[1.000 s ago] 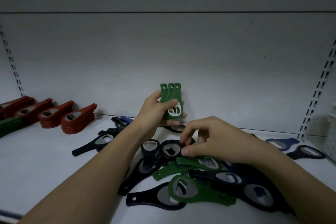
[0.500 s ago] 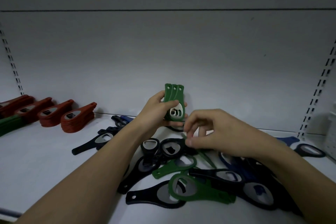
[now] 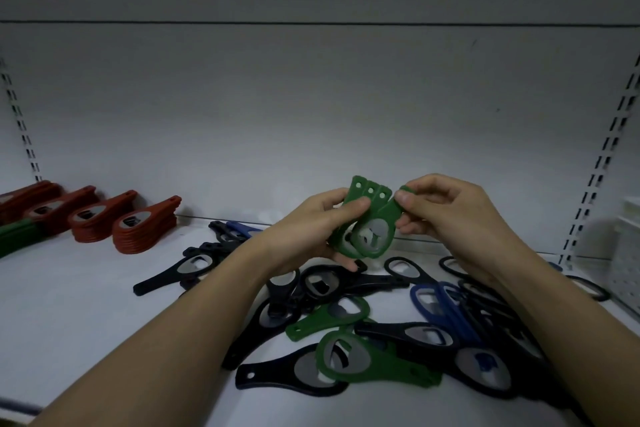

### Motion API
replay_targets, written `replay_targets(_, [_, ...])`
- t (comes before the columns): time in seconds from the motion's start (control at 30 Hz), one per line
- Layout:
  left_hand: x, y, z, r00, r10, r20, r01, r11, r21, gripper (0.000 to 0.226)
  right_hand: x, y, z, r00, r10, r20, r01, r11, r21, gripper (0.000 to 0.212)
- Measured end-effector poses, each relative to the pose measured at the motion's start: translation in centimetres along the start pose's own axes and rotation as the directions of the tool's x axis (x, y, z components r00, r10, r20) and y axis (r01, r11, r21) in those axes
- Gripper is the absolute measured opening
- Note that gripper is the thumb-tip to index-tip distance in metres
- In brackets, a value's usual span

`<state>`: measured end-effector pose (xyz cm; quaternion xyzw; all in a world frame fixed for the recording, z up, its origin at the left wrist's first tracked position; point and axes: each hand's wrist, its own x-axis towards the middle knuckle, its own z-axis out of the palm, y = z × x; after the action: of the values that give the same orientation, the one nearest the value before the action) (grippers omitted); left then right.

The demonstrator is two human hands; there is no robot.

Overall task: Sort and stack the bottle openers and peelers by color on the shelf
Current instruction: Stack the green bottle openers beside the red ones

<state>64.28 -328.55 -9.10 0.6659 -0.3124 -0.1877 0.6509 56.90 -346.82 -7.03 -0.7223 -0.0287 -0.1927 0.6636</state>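
Now your left hand (image 3: 311, 229) grips the green openers (image 3: 367, 225) above mid-shelf (image 3: 86, 305); right hand (image 3: 446, 215) fingers pinch another's handle. Light, stiff, likely slick plastic: hold the handles.

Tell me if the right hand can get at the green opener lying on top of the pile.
Probably yes. The green opener lies uncovered on top, nearest the camera, but the right hand is pinching another green opener against the left hand bundle.

White shelf (image 3: 86, 315), scattered openers (image 3: 377, 336), red stacks (image 3: 138, 229)
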Motion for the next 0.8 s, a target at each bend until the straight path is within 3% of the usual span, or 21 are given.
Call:
replay_targets(0.1, [0.1, -0.2, -0.1, 1.0, 0.023, 0.001, -0.023, 0.998, 0.052, 0.033, -0.1, 0.2, 0.4, 0.999, 0.039, 0.013, -0.04, 0.999, 0.033, 0.017])
replay_targets(0.27, [0.2, -0.3, -1.0, 0.999, -0.044, -0.032, 0.046, 0.996, 0.078, 0.035, -0.3, 0.6, 0.7, 0.987, 0.077, 0.138, -0.035, 0.958, -0.283, 0.03])
replay_targets(0.37, [0.0, -0.2, -1.3, 0.995, -0.086, 0.042, 0.082, 0.992, 0.094, 0.035, -0.4, 0.9, 1.0, 0.979, 0.077, 0.186, -0.011, 0.943, -0.332, 0.036])
replay_targets(0.47, [0.0, -0.4, -1.5, 0.996, -0.091, 0.007, 0.089, 0.983, 0.162, 0.032, -0.7, 0.5, 1.3, 0.968, 0.061, 0.243, 0.031, 0.933, -0.358, 0.032])
replay_targets(0.57, [0.3, -0.8, -2.0, 0.992, -0.057, -0.112, 0.086, 0.958, 0.273, 0.03, -1.4, 0.1, 1.7, 0.91, 0.082, 0.407, 0.12, 0.886, -0.448, 0.019])
replay_targets(0.67, [0.4, -0.9, -2.8, 0.973, -0.02, -0.23, 0.1, 0.934, 0.343, 0.032, -2.2, 0.0, 2.4, 0.801, 0.169, 0.574, 0.228, 0.801, -0.554, 0.012])
replay_targets(0.8, [0.4, -0.9, -3.3, 0.957, 0.003, -0.29, 0.099, 0.937, 0.336, 0.031, -2.4, 0.8, 3.0, 0.759, 0.209, 0.616, 0.366, 0.646, -0.67, 0.019])
